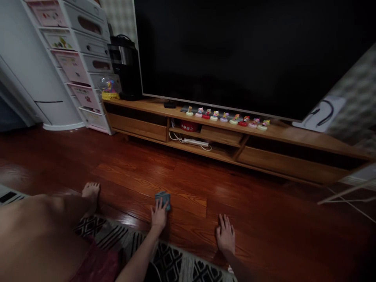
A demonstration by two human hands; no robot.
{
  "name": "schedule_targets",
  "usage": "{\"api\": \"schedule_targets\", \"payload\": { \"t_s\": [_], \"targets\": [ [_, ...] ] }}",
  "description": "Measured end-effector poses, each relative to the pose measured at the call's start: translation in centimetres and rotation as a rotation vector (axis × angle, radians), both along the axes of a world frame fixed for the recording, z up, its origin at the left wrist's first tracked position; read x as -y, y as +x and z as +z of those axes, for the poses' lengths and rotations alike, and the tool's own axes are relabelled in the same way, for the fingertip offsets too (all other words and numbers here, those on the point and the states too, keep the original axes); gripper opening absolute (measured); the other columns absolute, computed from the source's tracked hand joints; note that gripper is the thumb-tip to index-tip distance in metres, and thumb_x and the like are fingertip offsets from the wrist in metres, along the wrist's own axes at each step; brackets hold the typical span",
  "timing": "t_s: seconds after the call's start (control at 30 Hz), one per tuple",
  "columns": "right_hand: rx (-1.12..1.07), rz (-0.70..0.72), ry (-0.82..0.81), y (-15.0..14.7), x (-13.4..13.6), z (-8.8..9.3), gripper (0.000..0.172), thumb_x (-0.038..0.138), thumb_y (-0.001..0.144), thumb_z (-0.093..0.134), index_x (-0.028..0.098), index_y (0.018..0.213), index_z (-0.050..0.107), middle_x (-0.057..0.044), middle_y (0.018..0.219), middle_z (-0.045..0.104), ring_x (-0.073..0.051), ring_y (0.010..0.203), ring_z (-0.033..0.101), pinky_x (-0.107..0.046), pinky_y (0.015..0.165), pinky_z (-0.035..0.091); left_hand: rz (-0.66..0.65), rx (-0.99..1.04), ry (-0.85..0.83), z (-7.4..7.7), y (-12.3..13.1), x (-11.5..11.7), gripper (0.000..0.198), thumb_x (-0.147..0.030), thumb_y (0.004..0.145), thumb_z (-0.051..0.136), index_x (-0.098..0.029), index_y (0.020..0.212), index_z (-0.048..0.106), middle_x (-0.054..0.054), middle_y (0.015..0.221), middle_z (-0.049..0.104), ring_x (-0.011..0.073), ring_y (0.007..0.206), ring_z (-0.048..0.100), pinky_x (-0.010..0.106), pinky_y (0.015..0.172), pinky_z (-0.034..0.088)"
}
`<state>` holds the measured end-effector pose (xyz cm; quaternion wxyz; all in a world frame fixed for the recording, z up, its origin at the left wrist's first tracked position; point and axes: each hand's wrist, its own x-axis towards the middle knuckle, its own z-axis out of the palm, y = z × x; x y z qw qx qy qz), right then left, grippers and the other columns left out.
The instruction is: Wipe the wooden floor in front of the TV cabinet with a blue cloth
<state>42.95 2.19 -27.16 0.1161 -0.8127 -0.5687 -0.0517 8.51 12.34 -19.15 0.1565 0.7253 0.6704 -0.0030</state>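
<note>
My left hand lies with its fingers spread on a folded blue-grey cloth, pressing it against the reddish wooden floor. The cloth's far edge sticks out beyond my fingertips, and its near part is under the hand. To the right, my right hand rests on the bare floorboards with fingers stretched out and nothing in it. Both arms reach forward over a patterned black-and-grey rug.
A long wooden TV stand runs across the front, with a large television and several small figurines on top. A white power strip sits on its lower shelf. Left stand a drawer tower and my bare foot.
</note>
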Motion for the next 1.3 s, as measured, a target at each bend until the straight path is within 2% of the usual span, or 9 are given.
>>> {"api": "schedule_targets", "payload": {
  "t_s": [0.17, 0.4, 0.47, 0.57, 0.77, 0.87, 0.97, 1.17, 1.3],
  "targets": [
    [-0.014, -0.003, 0.013, 0.1, 0.0, -0.3, 0.065, 0.031, 0.093, 0.019, 0.017, 0.151, 0.044, -0.009, 0.157, 0.042, -0.021, 0.150, 0.025, -0.043, 0.120, 0.021, 0.040, -0.054, 0.014, 0.0, 0.4, 0.7, 0.066, -0.008, 0.092, 0.035, -0.031, 0.153, 0.039, 0.008, 0.166, 0.024, 0.0331, 0.152, 0.021, 0.064, 0.118, 0.023],
    [-0.016, 0.003, -0.009, 0.2, 0.0, -0.1, 0.065, 0.031, 0.093, 0.021, 0.019, 0.153, 0.040, -0.008, 0.158, 0.041, -0.020, 0.150, 0.024, -0.043, 0.120, 0.022, -0.797, 0.329, -0.098, -4.2, 10.5, 9.5, 0.050, -0.035, 0.098, 0.047, -0.042, 0.147, 0.046, 0.002, 0.166, 0.023, 0.0307, 0.153, 0.020, 0.068, 0.120, 0.013],
    [-0.018, 0.000, -0.007, 0.1, 0.1, 0.0, 0.065, 0.031, 0.093, 0.019, 0.019, 0.153, 0.041, -0.008, 0.157, 0.041, -0.020, 0.150, 0.026, -0.044, 0.121, 0.021, -0.900, 0.378, -0.089, -4.4, 11.2, 10.0, 0.050, -0.039, 0.096, 0.050, -0.044, 0.146, 0.046, 0.001, 0.165, 0.026, 0.0301, 0.152, 0.025, 0.068, 0.120, 0.013],
    [-0.012, -0.005, -0.002, 0.0, 0.2, 0.3, 0.065, 0.031, 0.093, 0.019, 0.017, 0.151, 0.044, -0.008, 0.157, 0.042, -0.020, 0.149, 0.028, -0.043, 0.121, 0.021, -0.721, 0.308, -0.072, -3.1, 9.0, 7.4, 0.053, -0.034, 0.094, 0.051, -0.043, 0.146, 0.047, 0.002, 0.165, 0.026, 0.0310, 0.151, 0.026, 0.067, 0.120, 0.013],
    [-0.003, -0.013, -0.015, 0.0, 0.1, 0.5, 0.066, 0.031, 0.093, 0.018, 0.015, 0.150, 0.045, -0.009, 0.157, 0.042, -0.021, 0.148, 0.029, -0.042, 0.120, 0.023, 0.071, -0.002, -0.029, 0.6, 0.2, -0.2, 0.060, -0.014, 0.094, 0.034, -0.035, 0.150, 0.045, 0.005, 0.165, 0.029, 0.0338, 0.150, 0.027, 0.067, 0.117, 0.022],
    [-0.005, -0.012, -0.016, -0.1, 0.1, 0.5, 0.066, 0.031, 0.093, 0.017, 0.014, 0.151, 0.045, -0.010, 0.157, 0.041, -0.021, 0.149, 0.028, -0.041, 0.120, 0.022, 0.143, -0.073, -0.023, 0.7, -0.2, -0.4, 0.061, -0.012, 0.094, 0.031, -0.029, 0.151, 0.045, 0.010, 0.164, 0.031, 0.0362, 0.148, 0.031, 0.065, 0.115, 0.027],
    [-0.008, -0.009, -0.021, -0.2, 0.1, 0.5, 0.066, 0.031, 0.093, 0.018, 0.014, 0.151, 0.043, -0.010, 0.158, 0.041, -0.021, 0.149, 0.026, -0.041, 0.120, 0.021, -0.040, -0.032, -0.004, -0.7, 3.4, 2.3, 0.063, -0.012, 0.093, 0.033, -0.032, 0.152, 0.042, 0.009, 0.164, 0.029, 0.0361, 0.150, 0.026, 0.067, 0.117, 0.020],
    [-0.007, 0.002, -0.031, 0.1, 0.3, 0.3, 0.065, 0.030, 0.093, 0.020, 0.017, 0.154, 0.040, -0.009, 0.158, 0.040, -0.021, 0.150, 0.023, -0.043, 0.120, 0.020, -0.780, 0.248, -0.098, -4.5, 11.9, 10.7, 0.045, -0.037, 0.100, 0.041, -0.039, 0.144, 0.052, 0.003, 0.164, 0.029, 0.0311, 0.152, 0.024, 0.066, 0.121, 0.013],
    [-0.002, -0.002, -0.029, 0.2, 0.3, 0.1, 0.066, 0.031, 0.093, 0.017, 0.015, 0.153, 0.041, -0.009, 0.159, 0.038, -0.020, 0.150, 0.024, -0.041, 0.120, 0.021, -0.817, 0.265, -0.064, -3.9, 11.3, 9.9, 0.044, -0.036, 0.100, 0.041, -0.041, 0.142, 0.053, 0.001, 0.163, 0.032, 0.0285, 0.150, 0.029, 0.067, 0.121, 0.014]
  ]
}}
